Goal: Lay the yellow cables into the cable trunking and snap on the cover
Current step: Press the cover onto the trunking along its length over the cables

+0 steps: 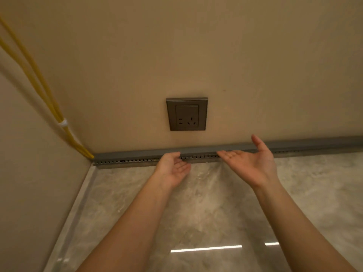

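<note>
A grey slotted cable trunking point(129, 160) runs along the foot of the back wall, where wall meets floor. A grey cover point(200, 149) lies along its top. Yellow cables point(37, 75) come down the left wall, tied with a white clip point(63, 122), and enter the trunking's left end at the corner. My left hand point(173, 168) is palm up with fingers curled, fingertips at the cover's front edge. My right hand point(253, 161) is palm up and spread, fingertips against the trunking and thumb raised over the cover. Neither hand holds anything.
A grey wall socket point(186, 114) sits on the beige back wall above the trunking. The glossy marble-look floor point(206, 209) stretches toward me, with light reflections. The left wall meets the back wall at the corner.
</note>
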Tool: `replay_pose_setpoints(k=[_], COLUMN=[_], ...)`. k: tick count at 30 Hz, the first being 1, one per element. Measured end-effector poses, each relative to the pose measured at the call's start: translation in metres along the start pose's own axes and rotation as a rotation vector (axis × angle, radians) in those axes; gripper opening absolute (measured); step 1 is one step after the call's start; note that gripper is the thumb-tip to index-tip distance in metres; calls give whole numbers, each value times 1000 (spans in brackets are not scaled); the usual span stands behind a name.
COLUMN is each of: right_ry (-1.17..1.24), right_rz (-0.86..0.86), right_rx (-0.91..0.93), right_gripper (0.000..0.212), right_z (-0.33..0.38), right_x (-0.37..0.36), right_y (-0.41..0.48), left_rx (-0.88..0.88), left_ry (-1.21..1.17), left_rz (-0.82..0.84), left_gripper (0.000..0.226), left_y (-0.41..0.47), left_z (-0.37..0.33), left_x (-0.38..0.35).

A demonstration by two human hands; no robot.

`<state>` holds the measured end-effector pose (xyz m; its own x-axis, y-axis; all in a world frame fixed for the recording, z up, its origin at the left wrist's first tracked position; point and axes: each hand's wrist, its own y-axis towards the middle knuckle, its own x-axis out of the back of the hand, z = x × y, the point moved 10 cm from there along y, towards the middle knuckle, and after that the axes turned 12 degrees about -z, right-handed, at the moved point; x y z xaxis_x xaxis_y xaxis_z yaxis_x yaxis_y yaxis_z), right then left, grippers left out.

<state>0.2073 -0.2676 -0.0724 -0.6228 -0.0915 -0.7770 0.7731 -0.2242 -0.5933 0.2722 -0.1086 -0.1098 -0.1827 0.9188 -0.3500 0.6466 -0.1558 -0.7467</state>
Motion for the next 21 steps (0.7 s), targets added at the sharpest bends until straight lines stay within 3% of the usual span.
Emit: replay_pose_setpoints(k=[9, 17, 21], right_ry=[-5, -95, -125], right_rz=[36, 90, 75], right_rx=[-15, -48, -44], right_gripper=[97, 107, 96], right_z=[6, 4, -4], right_x=[-6, -5, -3], right_y=[5, 14, 10], left_rx=[-26, -106, -103], left_ry=[14, 114, 189], left_rz=[2, 48, 90], left_gripper=[50, 65, 59], left_y=[5, -14, -34], left_z=[-3, 14, 28], left_x=[-1, -9, -13])
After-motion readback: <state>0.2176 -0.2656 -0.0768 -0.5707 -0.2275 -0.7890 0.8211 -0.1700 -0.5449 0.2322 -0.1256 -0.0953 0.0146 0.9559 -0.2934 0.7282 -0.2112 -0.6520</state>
